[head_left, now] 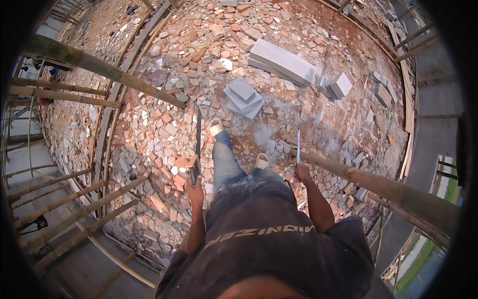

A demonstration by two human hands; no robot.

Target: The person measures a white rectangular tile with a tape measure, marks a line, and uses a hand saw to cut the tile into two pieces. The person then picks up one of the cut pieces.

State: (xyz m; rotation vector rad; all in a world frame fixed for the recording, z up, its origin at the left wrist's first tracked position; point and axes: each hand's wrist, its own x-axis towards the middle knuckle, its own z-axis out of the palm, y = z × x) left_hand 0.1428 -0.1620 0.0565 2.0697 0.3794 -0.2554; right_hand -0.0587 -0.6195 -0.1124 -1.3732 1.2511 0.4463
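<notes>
My left hand (195,189) is closed around the wooden handle of a hand saw (198,133), whose long dark blade points forward over the rubble. On the other side, my right hand (302,173) grips a tape measure (298,147); a thin white strip of it sticks out ahead, and a bit of red shows at my fingers. Ahead of my feet lies a stack of flat grey block pieces (244,96). Beyond it, to the right, rests a long pale grey block (282,61), with smaller cut blocks (339,85) beside its near end.
Broken brick and stone rubble (169,129) covers the ground. A bamboo pole (107,67) slants in from the left, and a thick one (378,182) crosses close on my right. Timber edging (112,107) runs along the left. More grey blocks (383,92) lie far right.
</notes>
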